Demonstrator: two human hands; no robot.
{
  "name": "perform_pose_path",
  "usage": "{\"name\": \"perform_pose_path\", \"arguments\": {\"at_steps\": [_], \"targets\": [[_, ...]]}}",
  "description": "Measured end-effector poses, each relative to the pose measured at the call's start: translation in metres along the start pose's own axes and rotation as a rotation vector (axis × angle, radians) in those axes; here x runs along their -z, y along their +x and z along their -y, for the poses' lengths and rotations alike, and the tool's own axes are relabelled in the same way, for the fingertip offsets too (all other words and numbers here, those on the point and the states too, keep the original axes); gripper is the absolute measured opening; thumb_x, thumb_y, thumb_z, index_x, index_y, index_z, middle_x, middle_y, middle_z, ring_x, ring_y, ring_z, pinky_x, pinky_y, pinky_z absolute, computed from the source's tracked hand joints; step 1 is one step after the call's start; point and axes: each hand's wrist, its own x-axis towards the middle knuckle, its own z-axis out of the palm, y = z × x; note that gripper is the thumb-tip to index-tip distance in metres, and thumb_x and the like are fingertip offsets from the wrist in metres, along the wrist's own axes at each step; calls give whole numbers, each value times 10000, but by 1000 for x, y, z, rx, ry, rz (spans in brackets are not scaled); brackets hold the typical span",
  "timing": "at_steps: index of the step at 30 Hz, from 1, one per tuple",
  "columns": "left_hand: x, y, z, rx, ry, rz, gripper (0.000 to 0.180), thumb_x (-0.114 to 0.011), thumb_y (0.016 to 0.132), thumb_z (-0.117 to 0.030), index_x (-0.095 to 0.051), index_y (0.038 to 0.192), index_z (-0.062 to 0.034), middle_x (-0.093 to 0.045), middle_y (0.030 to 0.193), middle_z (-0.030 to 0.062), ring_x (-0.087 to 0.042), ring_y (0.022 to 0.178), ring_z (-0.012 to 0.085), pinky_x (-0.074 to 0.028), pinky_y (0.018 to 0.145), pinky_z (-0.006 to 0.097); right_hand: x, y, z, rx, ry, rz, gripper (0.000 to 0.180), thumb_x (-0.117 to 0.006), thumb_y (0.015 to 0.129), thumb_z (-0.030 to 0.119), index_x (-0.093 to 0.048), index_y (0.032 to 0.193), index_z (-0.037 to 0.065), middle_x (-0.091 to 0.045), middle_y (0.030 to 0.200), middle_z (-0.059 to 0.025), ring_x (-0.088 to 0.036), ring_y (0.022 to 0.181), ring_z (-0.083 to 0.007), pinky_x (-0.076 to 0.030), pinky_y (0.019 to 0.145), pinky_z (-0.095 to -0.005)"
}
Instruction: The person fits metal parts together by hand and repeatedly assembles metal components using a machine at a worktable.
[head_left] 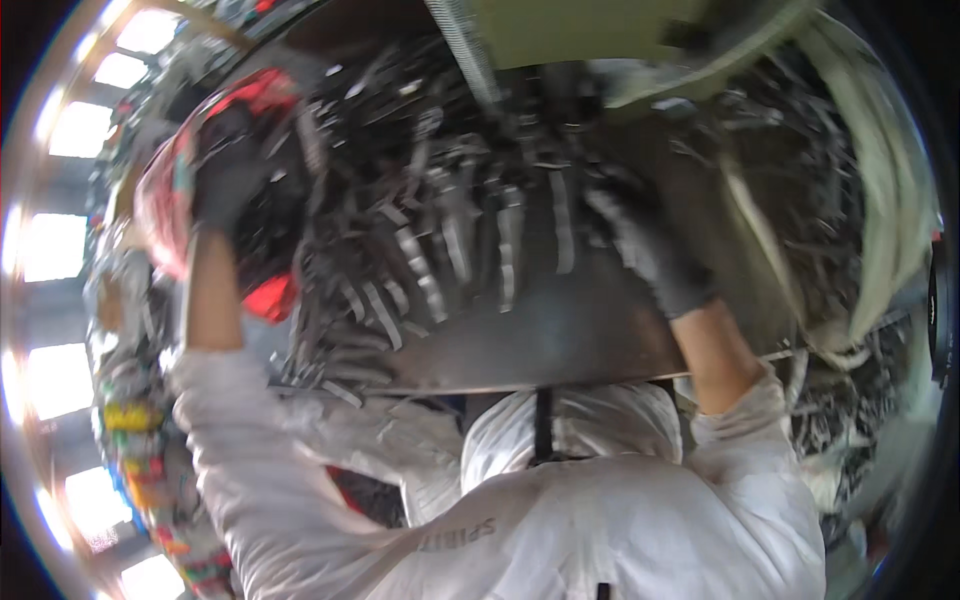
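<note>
My left hand (pixel 228 170), in a dark glove, is over the mouth of a pink and red sack (pixel 165 205) at the left. Dark scraps (pixel 272 215) fill the sack beside the hand; motion blur smears its fingers. My right hand (pixel 655 250), in a grey-black glove, is low over the metal tabletop (pixel 560 335), its fingers stretched toward the dark pile. Nothing shows clearly in that hand. Between my hands, several grey and black flat strips (pixel 418 272) fan out toward me from a heap of dark strips (pixel 400 110).
A pale green panel (pixel 590 30) with a ridged edge overhangs the heap at the far side. To the right, a big whitish sack (pixel 885 200) holds more dark strips (pixel 805 160). Colourful bundles (pixel 135 440) are stacked along the left, below bright windows (pixel 55 245).
</note>
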Motion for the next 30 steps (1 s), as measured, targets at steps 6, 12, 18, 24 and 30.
{"name": "perform_pose_path", "arguments": {"at_steps": [6, 12, 18, 24, 30], "targets": [[17, -5, -18, 109, -748, -160, 491, -627, 897, -331, -602, 1288, -34, -656, 1173, 193, -626, 1078, 306, -445, 959, 406, -56, -1, -3, 357, -193, -30, 270, -639, 988, 157, -583, 1231, 52, -587, 1100, -33, -576, 808, -104, -496, 667, -260], [15, -14, -6, -163, -347, -305, 419, -613, 961, -264, -602, 1304, -23, -634, 1277, 183, -628, 1160, 297, -461, 1029, 412, 29, 12, 32, 386, -740, -90, 344, -540, 1029, 152, -551, 1363, 67, -581, 1248, -83, -596, 1053, -167, -500, 964, -354], [74, -48, -129, 40, -864, -268, 446, -571, 983, -85, -496, 1403, 48, -527, 1413, 192, -604, 1196, 233, -502, 1016, 356, 171, 68, 124, 348, -2108, 8, 412, -593, 860, 42, -670, 1254, 134, -647, 1285, -130, -559, 1269, -305, -448, 1059, -437], [56, -68, -178, 177, -2053, -165, 319, -592, 927, -88, -589, 1237, -13, -662, 1067, 93, -673, 971, 233, -551, 867, 374, 193, 83, 97, 915, -2098, 64, 441, -559, 880, 32, -609, 1314, 93, -631, 1289, -158, -590, 1219, -265, -477, 1023, -383], [42, -107, -215, 156, -2342, 264, 272, -516, 985, -131, -622, 1214, -31, -670, 1082, 69, -672, 936, 200, -559, 792, 348, 101, 4, 111, 398, -1738, 2, 431, -593, 930, 108, -568, 1358, 65, -660, 1184, -94, -628, 1021, -160, -518, 881, -324]]}}
